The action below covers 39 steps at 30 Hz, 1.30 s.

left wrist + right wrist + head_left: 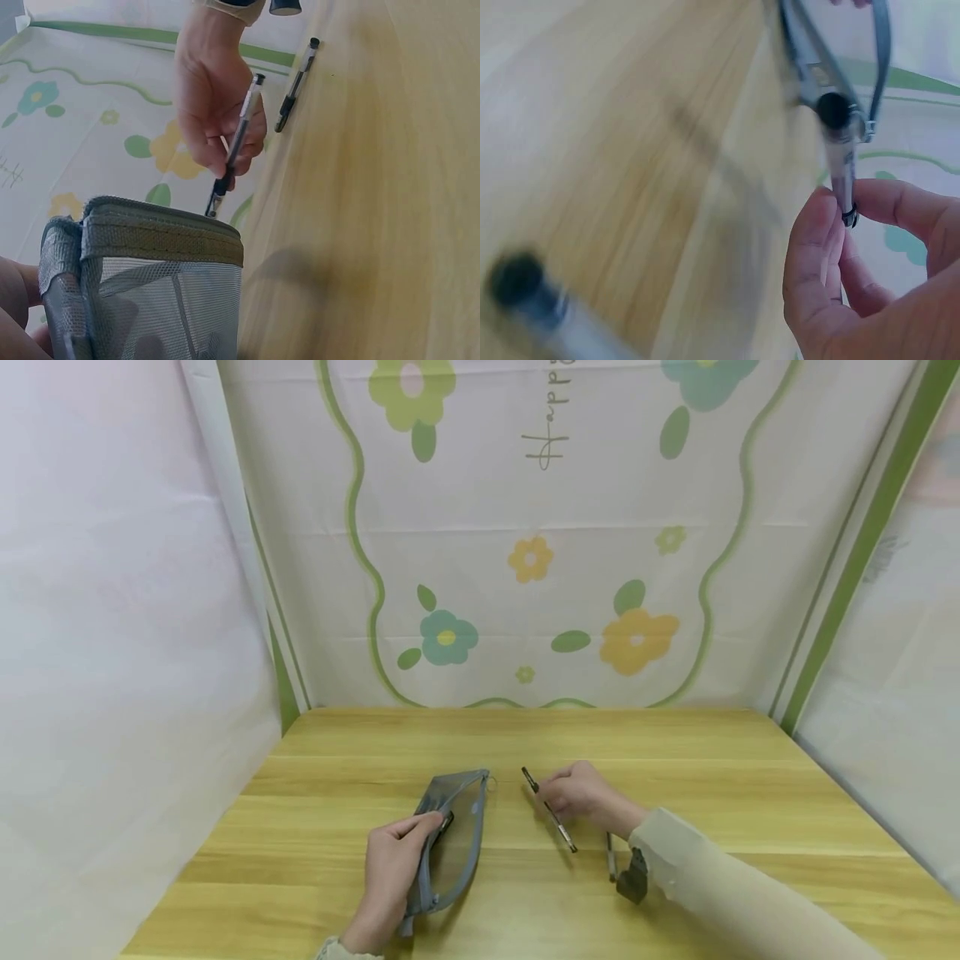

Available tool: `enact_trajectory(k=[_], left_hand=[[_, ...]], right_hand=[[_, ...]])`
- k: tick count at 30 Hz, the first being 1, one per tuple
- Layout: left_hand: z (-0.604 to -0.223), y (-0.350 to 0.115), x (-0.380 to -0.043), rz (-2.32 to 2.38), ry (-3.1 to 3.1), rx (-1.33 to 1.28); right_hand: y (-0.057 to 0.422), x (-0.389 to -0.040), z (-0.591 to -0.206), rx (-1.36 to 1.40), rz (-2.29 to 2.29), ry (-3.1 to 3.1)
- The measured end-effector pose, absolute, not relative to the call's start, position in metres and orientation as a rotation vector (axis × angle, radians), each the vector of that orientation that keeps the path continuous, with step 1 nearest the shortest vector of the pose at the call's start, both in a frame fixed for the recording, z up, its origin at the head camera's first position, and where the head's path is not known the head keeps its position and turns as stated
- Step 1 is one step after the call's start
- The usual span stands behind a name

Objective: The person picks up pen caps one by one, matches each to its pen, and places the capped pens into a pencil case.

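Observation:
In the head view a grey mesh zippered pouch point(467, 827) has its mouth spread apart, and a dark pen point(446, 828) shows inside it. My left hand point(395, 860) grips the pouch's near-left edge, thumb on top. To the right of the pouch, my right hand point(585, 795) pinches a clear-barrelled pen with a black cap point(553, 817) between thumb and fingers, above the table. The left wrist view shows this pen point(240, 139) tilted, its lower end near the pouch rim point(165, 238); whether they touch I cannot tell.
Another pen point(611, 857) lies on the wooden table point(540, 902), beneath the right forearm. A dark strapped device point(633, 877) sits at the right wrist. Behind the table hangs a white cloth with flowers point(531, 560), and pale cloth walls stand at both sides.

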<state>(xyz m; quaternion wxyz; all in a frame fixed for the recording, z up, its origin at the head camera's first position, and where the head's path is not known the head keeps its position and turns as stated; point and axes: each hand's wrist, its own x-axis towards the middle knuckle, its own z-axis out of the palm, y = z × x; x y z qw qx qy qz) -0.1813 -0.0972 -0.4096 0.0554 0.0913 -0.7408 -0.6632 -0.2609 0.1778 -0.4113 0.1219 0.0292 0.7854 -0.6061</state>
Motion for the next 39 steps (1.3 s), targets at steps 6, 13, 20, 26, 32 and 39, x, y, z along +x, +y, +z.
enact_trajectory(k=[6, 13, 20, 26, 32, 39], left_hand=[[-0.411, -0.097, -0.183, -2.008, -2.234, 0.287], [-0.412, -0.098, -0.182, -2.025, -2.225, 0.278], [-0.41, -0.098, -0.183, -2.025, -2.215, 0.272], [-0.409, -0.098, -0.183, -2.032, -2.198, 0.268], [-0.41, -0.097, -0.183, -2.027, -2.188, 0.272], [-0.412, -0.094, -0.181, -2.004, -2.196, 0.26]], right_hand=[[0.176, -0.258, -0.405, 0.107, -1.91, 2.144], [0.166, -0.246, -0.402, 0.198, -2.177, 1.887], [0.146, -0.23, -0.404, 0.165, -2.266, 1.802], [0.131, -0.216, -0.408, 0.162, -2.263, 1.831], [0.111, -0.206, -0.409, 0.173, -2.303, 1.801], [0.085, -0.195, -0.412, 0.168, -2.333, 1.754]])
